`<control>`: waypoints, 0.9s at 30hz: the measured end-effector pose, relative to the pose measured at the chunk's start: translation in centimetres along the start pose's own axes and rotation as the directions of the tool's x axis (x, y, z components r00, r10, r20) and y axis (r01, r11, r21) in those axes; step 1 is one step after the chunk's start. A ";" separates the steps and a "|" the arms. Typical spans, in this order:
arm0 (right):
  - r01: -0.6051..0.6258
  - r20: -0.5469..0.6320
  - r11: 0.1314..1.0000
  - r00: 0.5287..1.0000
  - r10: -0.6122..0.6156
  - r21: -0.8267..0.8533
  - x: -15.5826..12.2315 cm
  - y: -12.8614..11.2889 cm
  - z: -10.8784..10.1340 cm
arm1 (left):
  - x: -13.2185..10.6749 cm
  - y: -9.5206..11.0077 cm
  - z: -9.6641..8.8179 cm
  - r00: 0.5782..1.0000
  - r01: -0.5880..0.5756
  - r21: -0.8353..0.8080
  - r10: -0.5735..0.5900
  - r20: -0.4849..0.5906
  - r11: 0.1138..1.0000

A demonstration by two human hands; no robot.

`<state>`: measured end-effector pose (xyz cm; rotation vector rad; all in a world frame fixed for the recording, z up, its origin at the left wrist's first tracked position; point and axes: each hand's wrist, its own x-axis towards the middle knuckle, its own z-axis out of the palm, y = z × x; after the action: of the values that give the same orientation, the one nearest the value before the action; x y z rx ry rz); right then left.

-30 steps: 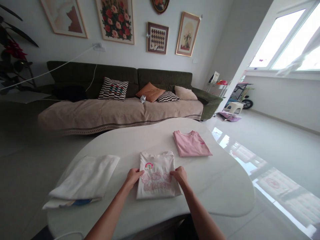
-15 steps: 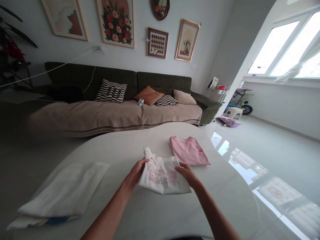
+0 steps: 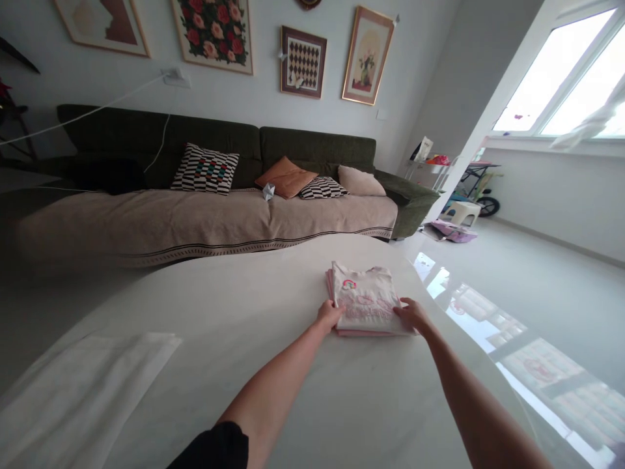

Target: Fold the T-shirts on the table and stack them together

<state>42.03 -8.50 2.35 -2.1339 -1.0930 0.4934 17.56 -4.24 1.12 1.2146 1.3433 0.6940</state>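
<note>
A folded white T-shirt (image 3: 366, 293) with a pink print lies over a folded pink T-shirt (image 3: 361, 333), whose edges show along the left and front. My left hand (image 3: 331, 315) grips the white shirt's left edge, fingers closed on the cloth. At the right edge, my right hand (image 3: 411, 314) pinches the same shirt. Whether the hands also hold any of the pink cloth underneath I cannot tell.
Both shirts rest on a white oval table (image 3: 234, 293). Another white cloth (image 3: 92, 384) lies at the table's left. Behind stands a dark green sofa (image 3: 312, 146) with a beige cover and several cushions. Glossy floor (image 3: 547, 280) runs along the right.
Both hands have carried the white T-shirt to the right and away from me, from above the table's middle onto the pink T-shirt. The camera view has shifted slightly.
</note>
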 end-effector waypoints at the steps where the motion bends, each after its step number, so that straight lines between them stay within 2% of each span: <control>1: 0.004 -0.015 0.999 1.000 -0.005 -0.035 0.1 0.8 0.5 | 0.0 -0.9 0.3 0.999 0.000 0.045 0.002 -0.034 0.999; 3: 0.025 -0.037 0.996 0.999 -0.028 -0.082 0.0 2.0 1.2 | 0.0 -2.2 0.6 0.997 -0.013 0.110 0.022 -0.077 0.994; 5: 0.049 -0.059 0.993 0.997 -0.055 -0.108 0.1 2.5 1.2 | -0.2 -2.6 0.8 0.995 -0.032 0.149 0.045 -0.087 0.988; 10: 0.061 -0.105 0.983 0.991 -0.080 -0.170 0.7 2.8 0.7 | -1.0 -2.2 1.1 0.995 -0.066 0.205 0.079 -0.054 0.977; 14: 0.024 -0.072 0.964 0.996 -0.045 -0.265 0.6 3.7 1.4 | -1.8 -2.2 0.9 0.988 -0.086 0.275 0.117 -0.097 0.958; 16: 0.020 -0.056 0.953 0.998 -0.039 -0.304 0.3 3.9 1.8 | -2.1 -2.3 0.9 0.984 -0.103 0.299 0.141 -0.108 0.949; 21: 0.023 -0.075 0.934 0.996 -0.053 -0.357 -1.4 3.2 1.9 | -4.0 -3.1 0.5 0.982 -0.158 0.287 0.180 -0.052 0.945; 23: 0.038 -0.132 0.931 0.987 -0.092 -0.364 -3.0 2.4 2.1 | -5.6 -3.8 -1.1 0.975 -0.200 0.274 0.219 -0.041 0.941; 24: 0.066 -0.171 0.930 0.976 -0.136 -0.362 -4.2 1.9 2.4 | -6.6 -4.2 -2.5 0.969 -0.224 0.270 0.242 -0.038 0.937; 25: 0.109 -0.211 0.927 0.958 -0.194 -0.359 -5.5 1.3 2.8 | -7.7 -4.7 -4.2 0.963 -0.246 0.270 0.266 -0.040 0.931; 27: 0.228 -0.269 0.909 0.905 -0.330 -0.350 -9.0 0.0 4.2 | -10.2 -5.7 -8.9 0.951 -0.270 0.288 0.302 -0.070 0.919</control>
<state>34.35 -14.21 -0.35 -2.1641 -1.3237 -0.1768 5.91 -13.15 0.95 1.6411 1.4034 0.8104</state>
